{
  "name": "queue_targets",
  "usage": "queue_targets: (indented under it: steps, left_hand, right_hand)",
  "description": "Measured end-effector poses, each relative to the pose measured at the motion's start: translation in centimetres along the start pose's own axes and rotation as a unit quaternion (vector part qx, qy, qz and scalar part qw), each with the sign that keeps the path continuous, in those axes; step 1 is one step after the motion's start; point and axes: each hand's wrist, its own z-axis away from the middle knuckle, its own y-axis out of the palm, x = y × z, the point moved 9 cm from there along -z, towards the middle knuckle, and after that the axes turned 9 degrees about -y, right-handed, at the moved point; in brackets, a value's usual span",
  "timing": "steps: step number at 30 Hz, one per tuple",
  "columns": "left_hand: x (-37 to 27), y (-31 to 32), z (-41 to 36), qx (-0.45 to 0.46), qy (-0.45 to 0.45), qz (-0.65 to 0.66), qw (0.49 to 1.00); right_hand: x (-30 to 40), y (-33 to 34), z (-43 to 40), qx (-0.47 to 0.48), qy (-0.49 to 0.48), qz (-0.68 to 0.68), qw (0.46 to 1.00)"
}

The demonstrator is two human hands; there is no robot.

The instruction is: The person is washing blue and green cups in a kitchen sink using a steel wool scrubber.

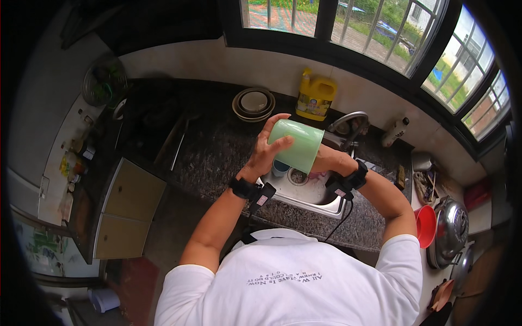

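A pale green plastic cup (296, 142) lies tilted on its side in the air above the sink. My left hand (267, 148) grips it around the base, thumb on the near side. The wrist and back of my right hand (328, 158) show at the cup's open mouth; its fingers are inside or behind the cup, hidden from view. Below is a stainless steel sink (314, 197) with a round drain strainer (298, 177). A blue-grey cup (280, 168) stands in the sink, partly covered by the green one. Something pink (317, 175) lies beside the drain, mostly hidden.
A curved faucet (355, 116) rises behind the sink. A yellow detergent jug (316, 98) and stacked bowls (253, 104) stand along the wall. At right are a white bottle (395, 132), a red plastic container (425, 226) and a lidded metal pot (450, 228). A black cable (344, 216) hangs from my right wrist.
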Motion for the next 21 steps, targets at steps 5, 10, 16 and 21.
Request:
queue_targets:
  steps: [5, 10, 16, 21]
  left_hand:
    - [0.5, -0.3, 0.0, -0.015, -0.029, 0.059, 0.998]
    - [1.3, -1.0, 0.5, -0.052, -0.042, 0.097, 0.993]
    - [0.3, -1.0, 0.1, -0.031, 0.013, -0.091, 0.995]
    - [1.6, -1.3, 0.1, -0.018, -0.007, -0.055, 0.998]
  right_hand:
    - [3.6, -0.3, -1.2, 0.009, -0.167, 0.331, 0.929]
    - [3.4, -1.3, -1.9, -0.085, -0.092, 0.346, 0.930]
    - [0.7, -0.2, -1.0, 0.041, -0.025, 0.131, 0.990]
    - [-1.6, 0.1, 0.2, -0.007, 0.104, -0.157, 0.982]
